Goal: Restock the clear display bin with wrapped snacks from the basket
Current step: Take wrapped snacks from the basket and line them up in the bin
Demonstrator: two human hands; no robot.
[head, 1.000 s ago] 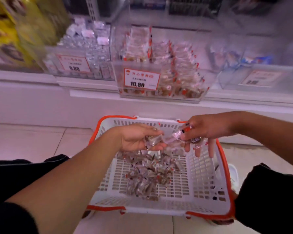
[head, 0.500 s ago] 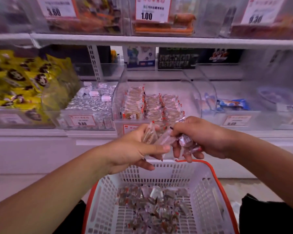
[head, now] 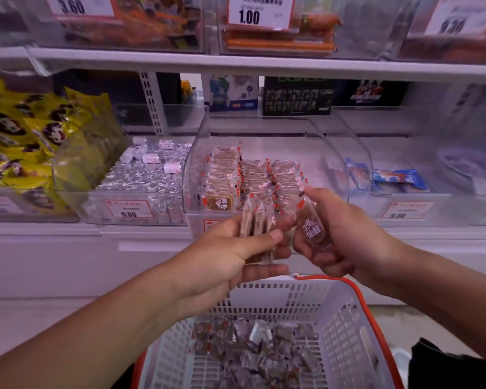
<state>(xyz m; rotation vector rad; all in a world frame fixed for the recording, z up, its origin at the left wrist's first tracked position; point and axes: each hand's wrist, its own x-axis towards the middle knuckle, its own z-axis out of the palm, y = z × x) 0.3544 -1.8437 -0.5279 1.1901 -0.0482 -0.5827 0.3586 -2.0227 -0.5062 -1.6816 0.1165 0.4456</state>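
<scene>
My left hand (head: 230,256) pinches a small upright stack of clear-wrapped snacks (head: 254,226) between thumb and fingers. Beside it, my right hand (head: 340,237) grips one wrapped snack (head: 310,224) with white lettering, turned flat toward me. Both hands hover just in front of the clear display bin (head: 197,153), which holds three neat rows of the same brown snacks (head: 253,178). Below, the white basket with an orange rim (head: 340,301) contains a loose pile of several wrapped snacks (head: 250,352).
A bin of silver-foil sweets (head: 149,175) stands left of the display bin, with yellow packets (head: 26,136) further left. Blue packets (head: 399,178) lie in the bin to the right. A shelf edge (head: 264,66) runs overhead with price tags.
Both hands rose from the basket up to the front of the display bin, carrying snacks. The view tilted upward; the right hand's snack is now turned face-on.
</scene>
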